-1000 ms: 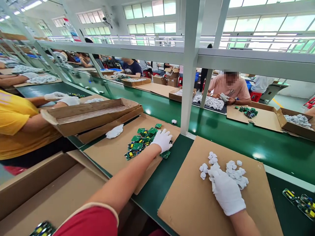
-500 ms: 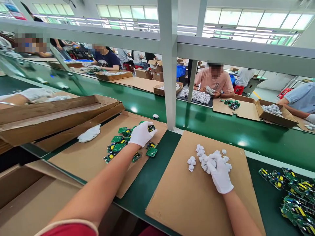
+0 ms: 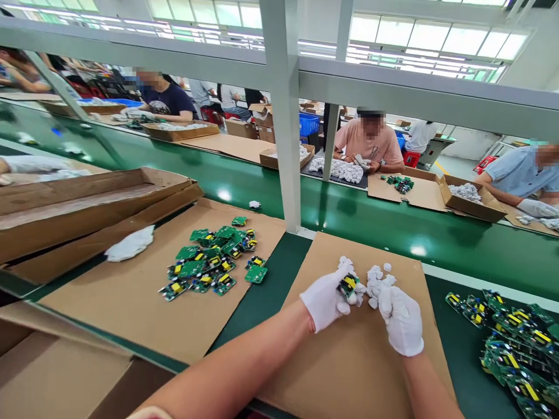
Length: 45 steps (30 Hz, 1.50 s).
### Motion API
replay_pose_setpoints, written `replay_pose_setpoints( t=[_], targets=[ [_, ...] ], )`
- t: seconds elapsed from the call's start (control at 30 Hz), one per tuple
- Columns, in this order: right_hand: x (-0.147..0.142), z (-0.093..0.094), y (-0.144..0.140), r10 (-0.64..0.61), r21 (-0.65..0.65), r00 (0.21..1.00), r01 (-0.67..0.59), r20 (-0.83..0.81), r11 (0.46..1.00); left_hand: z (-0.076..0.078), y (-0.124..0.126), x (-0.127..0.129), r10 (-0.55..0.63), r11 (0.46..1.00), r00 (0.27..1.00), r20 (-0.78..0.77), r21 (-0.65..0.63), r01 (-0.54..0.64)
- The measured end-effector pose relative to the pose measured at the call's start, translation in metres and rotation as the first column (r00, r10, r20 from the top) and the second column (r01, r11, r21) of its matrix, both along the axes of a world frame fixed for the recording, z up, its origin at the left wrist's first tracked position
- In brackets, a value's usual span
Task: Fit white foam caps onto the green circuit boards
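Both my hands wear white gloves and meet over a cardboard sheet (image 3: 349,361) in front of me. My left hand (image 3: 325,299) grips a small green circuit board (image 3: 348,285) with yellow parts. My right hand (image 3: 400,320) is closed around a small white plastic shell from the pile of white shells (image 3: 376,276) just beyond my fingers. To the left, a heap of green circuit boards (image 3: 213,262) lies on another cardboard sheet (image 3: 131,302).
More circuit boards (image 3: 513,337) lie at the right on the green bench. A white upright post (image 3: 286,116) stands just beyond the sheets. Open cardboard boxes (image 3: 87,198) sit at the left. Across the green conveyor (image 3: 371,215), other people work at boxes.
My left hand left the heap of circuit boards and came right to the near sheet with one board. My right hand drew back from the shell pile, closed on a shell. The view swung right.
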State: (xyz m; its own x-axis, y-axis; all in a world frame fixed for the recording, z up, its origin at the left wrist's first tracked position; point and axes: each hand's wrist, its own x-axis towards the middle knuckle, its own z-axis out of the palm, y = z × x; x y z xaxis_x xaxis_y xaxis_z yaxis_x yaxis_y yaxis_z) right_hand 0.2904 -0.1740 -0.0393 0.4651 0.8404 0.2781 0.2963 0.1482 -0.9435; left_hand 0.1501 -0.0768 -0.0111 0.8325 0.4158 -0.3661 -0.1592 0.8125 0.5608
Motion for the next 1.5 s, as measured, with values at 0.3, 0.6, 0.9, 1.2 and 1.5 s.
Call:
replay_pose_setpoints(
  t=[0.3,0.6,0.9,1.2,1.5],
  targets=[
    [0.007,0.005,-0.001,0.096,-0.164,0.964,-0.139,-0.246,0.977,-0.02,-0.001,-0.002,0.067,0.963,0.997,-0.024,0.262,-0.058],
    [0.001,0.003,0.001,-0.004,-0.046,0.993,0.01,0.121,0.999,-0.015,0.003,-0.007,0.127,0.957,0.99,-0.065,0.269,-0.105],
    [0.003,-0.005,-0.008,0.051,-0.164,0.997,-0.061,-0.063,0.985,-0.017,0.003,-0.008,0.043,0.997,0.995,0.089,0.061,-0.049],
    [-0.003,0.008,0.001,0.137,-0.266,0.985,-0.16,-0.101,0.951,-0.016,0.004,-0.01,0.053,0.996,0.988,0.143,0.059,-0.062],
    [-0.001,-0.001,0.005,0.066,0.048,0.997,-0.069,0.047,0.996,-0.014,0.002,-0.005,0.085,0.981,0.996,0.034,0.172,-0.09]
  ],
)
